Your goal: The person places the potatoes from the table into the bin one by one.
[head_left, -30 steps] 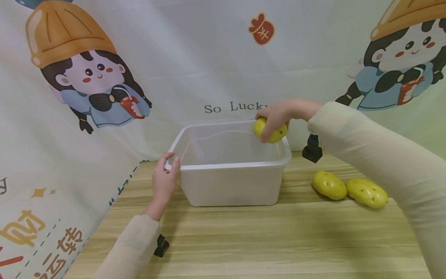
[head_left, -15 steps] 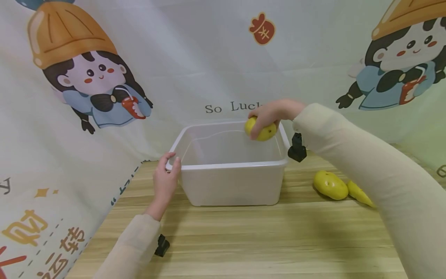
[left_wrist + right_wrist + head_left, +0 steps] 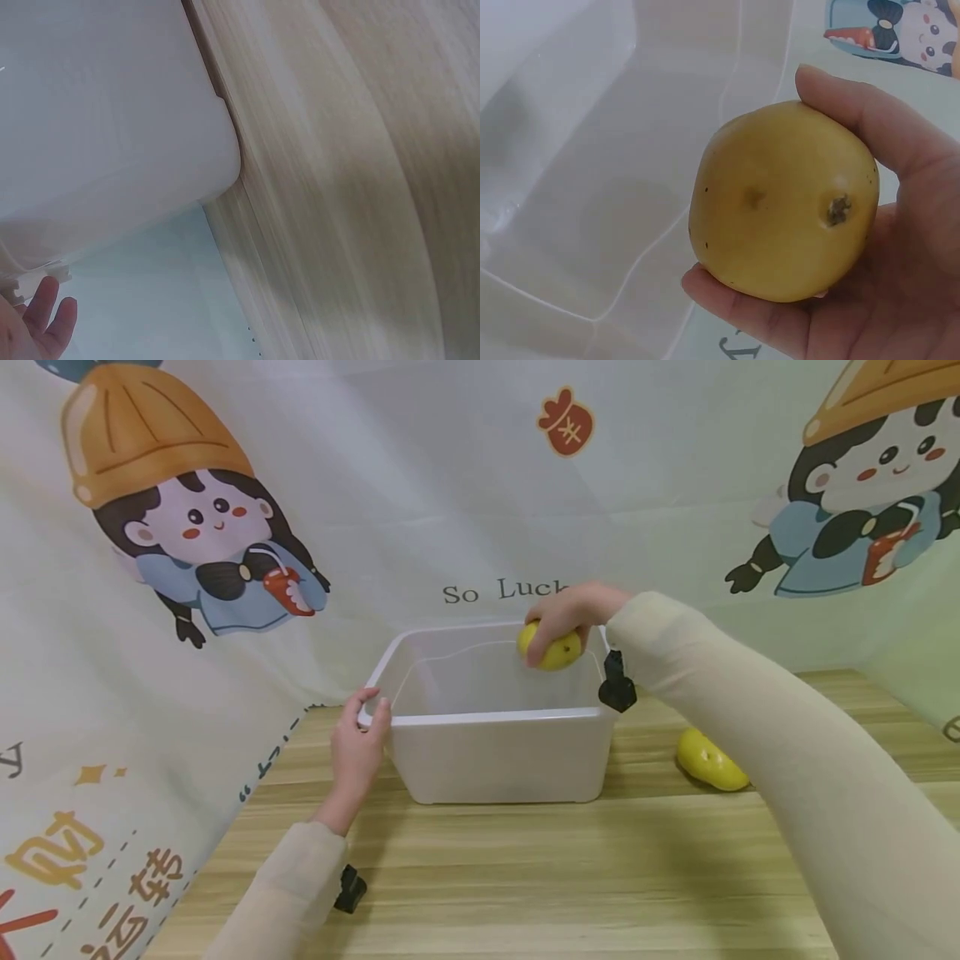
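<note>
A yellow potato point(image 3: 553, 647) with dark pits is in my right hand point(image 3: 558, 614), at the right part of a white plastic bin's opening. The right wrist view shows the thumb and fingers curled round the potato point(image 3: 780, 202), with the bin's bare inner wall point(image 3: 645, 127) beside it. My left hand point(image 3: 356, 747) grips the rim of the bin point(image 3: 498, 758) at its front left corner, thumb on the near side. In the left wrist view, only the fingertips point(image 3: 46, 315) show below the bin's wall point(image 3: 112, 112).
Another yellow potato point(image 3: 708, 762) lies on the wooden table point(image 3: 510, 877) right of the bin, partly covered by the right sleeve point(image 3: 757, 727). A printed cloth point(image 3: 405, 485) hangs behind and to the left. Black mounts point(image 3: 617, 683) hang from both wrists.
My right hand has moved left with the potato, further over the bin, and lowered slightly in the last half second. The right sleeve now hides a second table potato. The left hand stays put.
</note>
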`<act>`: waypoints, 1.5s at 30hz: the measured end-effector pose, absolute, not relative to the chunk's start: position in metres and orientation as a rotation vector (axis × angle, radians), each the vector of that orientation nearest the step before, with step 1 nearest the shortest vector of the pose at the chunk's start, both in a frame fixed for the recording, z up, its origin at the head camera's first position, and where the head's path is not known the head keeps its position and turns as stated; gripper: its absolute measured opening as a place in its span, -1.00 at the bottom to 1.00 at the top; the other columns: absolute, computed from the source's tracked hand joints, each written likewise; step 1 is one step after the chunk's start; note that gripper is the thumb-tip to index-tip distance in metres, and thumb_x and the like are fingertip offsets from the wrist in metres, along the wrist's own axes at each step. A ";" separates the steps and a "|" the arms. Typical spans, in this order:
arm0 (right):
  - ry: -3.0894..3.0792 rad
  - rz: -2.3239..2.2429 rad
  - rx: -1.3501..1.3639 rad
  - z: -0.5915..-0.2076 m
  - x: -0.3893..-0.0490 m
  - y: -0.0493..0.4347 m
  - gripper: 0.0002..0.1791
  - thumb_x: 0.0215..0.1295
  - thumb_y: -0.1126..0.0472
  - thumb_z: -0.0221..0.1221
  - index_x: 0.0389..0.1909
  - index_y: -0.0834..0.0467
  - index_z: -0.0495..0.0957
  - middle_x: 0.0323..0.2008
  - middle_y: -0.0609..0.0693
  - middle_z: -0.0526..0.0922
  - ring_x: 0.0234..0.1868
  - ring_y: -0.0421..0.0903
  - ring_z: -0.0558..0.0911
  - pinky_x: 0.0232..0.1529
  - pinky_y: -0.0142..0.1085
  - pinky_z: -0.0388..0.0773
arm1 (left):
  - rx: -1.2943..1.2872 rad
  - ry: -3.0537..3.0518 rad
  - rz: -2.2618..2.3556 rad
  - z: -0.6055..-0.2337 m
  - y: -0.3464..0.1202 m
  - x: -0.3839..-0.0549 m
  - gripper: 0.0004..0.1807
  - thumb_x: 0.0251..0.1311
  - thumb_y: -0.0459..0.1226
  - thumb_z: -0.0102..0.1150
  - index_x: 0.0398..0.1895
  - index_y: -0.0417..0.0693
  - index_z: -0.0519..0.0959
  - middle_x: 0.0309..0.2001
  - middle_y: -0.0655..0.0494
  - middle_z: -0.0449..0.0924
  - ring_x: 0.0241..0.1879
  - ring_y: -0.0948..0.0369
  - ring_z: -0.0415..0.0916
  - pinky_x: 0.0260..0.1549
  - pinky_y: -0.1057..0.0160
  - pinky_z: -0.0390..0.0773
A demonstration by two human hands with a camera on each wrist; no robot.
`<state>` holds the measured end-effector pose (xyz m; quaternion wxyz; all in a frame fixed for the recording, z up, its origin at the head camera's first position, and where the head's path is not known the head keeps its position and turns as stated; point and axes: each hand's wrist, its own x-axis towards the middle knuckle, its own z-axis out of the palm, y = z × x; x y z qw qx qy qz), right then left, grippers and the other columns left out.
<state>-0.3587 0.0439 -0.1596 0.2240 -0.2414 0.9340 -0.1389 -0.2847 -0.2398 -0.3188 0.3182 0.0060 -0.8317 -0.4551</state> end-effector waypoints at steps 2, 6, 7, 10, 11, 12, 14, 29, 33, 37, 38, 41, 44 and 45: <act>2.576 -0.386 -0.654 -0.161 -0.360 0.043 -0.38 0.07 0.01 0.16 0.16 0.15 0.30 -0.16 0.09 0.40 -0.27 -0.11 0.44 -0.31 -0.30 0.54 | 0.014 -2.183 -1.194 -0.319 -0.240 -0.285 -0.59 0.22 -0.13 0.00 0.07 -0.15 0.44 0.06 -0.17 0.47 -0.40 0.13 0.39 -0.53 0.41 0.38; 2.562 -0.403 -0.615 -0.163 -0.361 0.040 -0.24 0.08 0.01 0.15 0.32 0.13 0.16 -0.01 0.12 0.33 -0.17 -0.06 0.42 -0.22 -0.25 0.55 | 0.013 -2.176 -1.187 -0.319 -0.240 -0.284 -0.59 0.21 -0.13 0.00 0.06 -0.15 0.45 0.06 -0.18 0.48 -0.44 0.18 0.37 -0.55 0.41 0.37; 2.555 -0.410 -0.606 -0.163 -0.361 0.039 -0.21 0.09 0.02 0.15 0.35 0.12 0.11 0.02 0.12 0.31 -0.15 -0.05 0.41 -0.20 -0.23 0.54 | 0.013 -2.175 -1.188 -0.319 -0.240 -0.284 -0.59 0.21 -0.13 0.00 0.06 -0.15 0.45 0.06 -0.17 0.47 -0.45 0.19 0.36 -0.55 0.41 0.37; 2.540 -0.428 -0.582 -0.164 -0.361 0.037 -0.21 0.10 0.03 0.14 0.36 0.11 0.10 0.05 0.13 0.30 -0.11 -0.03 0.40 -0.16 -0.21 0.53 | 0.014 -2.173 -1.189 -0.319 -0.240 -0.284 -0.59 0.20 -0.13 0.00 0.06 -0.15 0.45 0.06 -0.17 0.48 -0.45 0.20 0.35 -0.55 0.41 0.37; 2.534 -0.433 -0.578 -0.165 -0.361 0.037 -0.22 0.10 0.04 0.14 0.35 0.11 0.11 0.05 0.13 0.30 -0.11 -0.03 0.40 -0.15 -0.21 0.53 | 0.014 -2.173 -1.190 -0.319 -0.240 -0.284 -0.59 0.21 -0.13 0.00 0.06 -0.15 0.44 0.06 -0.17 0.48 -0.44 0.19 0.35 -0.55 0.42 0.37; 2.529 -0.433 -0.577 -0.166 -0.362 0.036 -0.23 0.10 0.04 0.14 0.35 0.11 0.12 0.04 0.12 0.31 -0.11 -0.03 0.40 -0.14 -0.20 0.53 | 0.014 -2.174 -1.190 -0.319 -0.240 -0.284 -0.58 0.21 -0.13 0.00 0.07 -0.15 0.44 0.07 -0.17 0.47 -0.44 0.19 0.36 -0.54 0.42 0.37; 2.511 -0.432 -0.578 -0.167 -0.363 0.035 -0.27 0.11 0.05 0.14 0.32 0.11 0.16 0.02 0.13 0.33 -0.11 -0.02 0.40 -0.11 -0.16 0.52 | 0.013 -2.177 -1.190 -0.319 -0.240 -0.284 -0.58 0.21 -0.12 0.00 0.07 -0.15 0.44 0.09 -0.16 0.46 -0.43 0.17 0.36 -0.54 0.42 0.37; 2.571 -0.511 -0.568 -0.168 -0.363 0.034 -0.43 0.22 0.14 0.07 0.27 0.09 0.24 0.25 0.14 0.28 0.13 0.12 0.39 -0.05 -0.20 0.49 | 0.020 -2.184 -1.208 -0.318 -0.239 -0.284 -0.59 0.23 -0.13 -0.01 0.08 -0.15 0.43 0.15 -0.14 0.41 -0.34 0.11 0.39 -0.48 0.39 0.37; 2.616 -0.489 -0.582 -0.166 -0.360 0.036 -0.42 0.21 0.08 0.09 0.26 0.06 0.26 0.24 0.10 0.31 0.12 0.10 0.40 -0.04 -0.17 0.48 | 0.025 -2.178 -1.200 -0.319 -0.239 -0.284 -0.59 0.23 -0.13 0.00 0.07 -0.15 0.43 0.16 -0.13 0.41 -0.34 0.09 0.40 -0.47 0.40 0.37; 2.666 -0.480 -0.619 -0.165 -0.358 0.043 -0.42 0.22 0.10 0.08 0.28 0.08 0.24 0.25 0.12 0.30 0.15 0.12 0.37 0.02 -0.10 0.44 | 0.021 -2.173 -1.192 -0.318 -0.238 -0.283 -0.60 0.22 -0.14 0.00 0.06 -0.16 0.44 0.16 -0.13 0.41 -0.34 0.08 0.40 -0.47 0.39 0.36; 2.681 -0.476 -0.641 -0.165 -0.357 0.046 -0.42 0.23 0.11 0.08 0.28 0.10 0.23 0.26 0.14 0.29 0.17 0.13 0.35 0.03 -0.07 0.42 | 0.018 -2.172 -1.191 -0.318 -0.238 -0.283 -0.60 0.22 -0.13 0.00 0.06 -0.16 0.44 0.16 -0.13 0.41 -0.34 0.08 0.39 -0.47 0.39 0.36; 2.737 -0.472 -0.726 -0.165 -0.351 0.057 -0.41 0.23 0.15 0.07 0.29 0.15 0.22 0.26 0.21 0.27 0.22 0.15 0.31 0.09 0.00 0.36 | 0.010 -2.170 -1.191 -0.318 -0.237 -0.283 -0.60 0.22 -0.14 0.00 0.06 -0.17 0.44 0.14 -0.14 0.43 -0.37 0.12 0.37 -0.48 0.40 0.35; 2.790 -0.477 -0.803 -0.166 -0.342 0.073 -0.40 0.22 0.18 0.05 0.30 0.20 0.20 0.25 0.29 0.26 0.25 0.19 0.27 0.14 0.06 0.29 | 0.013 -2.171 -1.189 -0.318 -0.237 -0.283 -0.60 0.23 -0.14 0.00 0.06 -0.16 0.44 0.12 -0.14 0.44 -0.42 0.17 0.34 -0.52 0.42 0.35; 2.809 -0.480 -0.815 -0.167 -0.339 0.078 -0.39 0.22 0.18 0.05 0.30 0.20 0.19 0.25 0.30 0.26 0.25 0.20 0.26 0.15 0.07 0.28 | 0.015 -2.173 -1.191 -0.318 -0.237 -0.283 -0.60 0.23 -0.14 -0.01 0.07 -0.16 0.44 0.11 -0.14 0.44 -0.43 0.18 0.33 -0.52 0.42 0.34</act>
